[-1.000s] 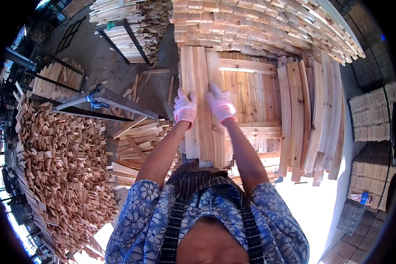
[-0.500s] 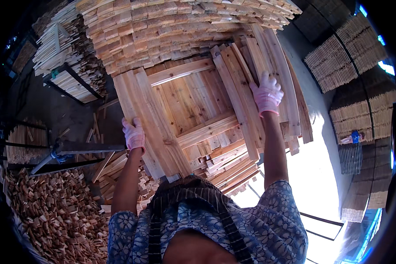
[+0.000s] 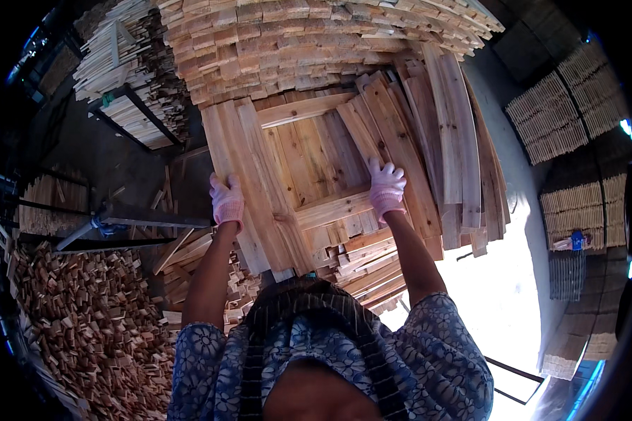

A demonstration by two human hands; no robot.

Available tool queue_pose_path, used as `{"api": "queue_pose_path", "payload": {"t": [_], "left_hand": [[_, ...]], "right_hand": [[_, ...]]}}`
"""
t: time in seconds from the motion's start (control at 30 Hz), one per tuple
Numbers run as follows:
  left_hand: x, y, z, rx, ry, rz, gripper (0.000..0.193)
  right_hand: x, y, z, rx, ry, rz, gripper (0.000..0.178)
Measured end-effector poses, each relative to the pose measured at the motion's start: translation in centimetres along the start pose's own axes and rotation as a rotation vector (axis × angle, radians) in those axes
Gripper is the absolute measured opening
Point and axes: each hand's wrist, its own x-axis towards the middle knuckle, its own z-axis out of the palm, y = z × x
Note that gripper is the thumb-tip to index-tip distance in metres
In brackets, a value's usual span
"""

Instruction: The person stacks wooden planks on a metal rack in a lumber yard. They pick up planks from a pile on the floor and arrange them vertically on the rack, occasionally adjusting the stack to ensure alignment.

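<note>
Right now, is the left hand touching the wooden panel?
Touching: the head view shows the left hand gripping the left edge of the wooden panel.

so much wood around here. there's a huge heap of small offcut blocks (image 3: 84, 316) at lower left, and a dark metal frame (image 3: 130, 217) lying just above it. a rack of pale thin slats (image 3: 123, 84) sits at upper left. across the top runs a big stack of plank ends (image 3: 316, 42). off to the right, on the sunlit floor (image 3: 498, 295), stand neat bundles of stacked sticks (image 3: 569, 119).
</note>
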Motion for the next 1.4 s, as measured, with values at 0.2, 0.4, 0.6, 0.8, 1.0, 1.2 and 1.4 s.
{"api": "queue_pose_path", "payload": {"t": [0.2, 0.4, 0.6, 0.8, 1.0, 1.2, 1.4], "left_hand": [[0.3, -1.0, 1.2, 0.06, 0.064, 0.073, 0.07], [-1.0, 1.6, 0.2, 0.097, 0.028, -0.047, 0.064], [-1.5, 2.3, -1.0, 0.002, -0.043, -0.097, 0.072], [-1.7, 1.1, -1.4, -0.007, -0.077, -0.121, 0.075], [-1.2, 0.7, -1.2, -0.034, -0.049, -0.142, 0.079], [0.1, -0.2, 0.4, 0.041, 0.038, 0.02, 0.077], [-0.8, 1.1, -0.8, -0.053, -0.006, -0.005, 0.087]], "right_hand": [[1.7, 1.2, -4.0, 0.005, -0.026, 0.057, 0.059], [1.9, -0.6, 0.9, -0.152, 0.053, -0.027, 0.06], [2.2, -0.5, -2.3, -0.039, -0.031, -0.003, 0.082], [2.6, -10.7, -4.3, 0.615, -0.242, -0.012, 0.073], [-1.5, -19.6, -11.4, 0.828, -0.356, -0.141, 0.047], [3.1, -15.4, -4.8, 0.975, -0.365, -0.444, 0.049], [6.1, 1.2, -4.9, 0.093, 0.273, 0.178, 0.081]]}}
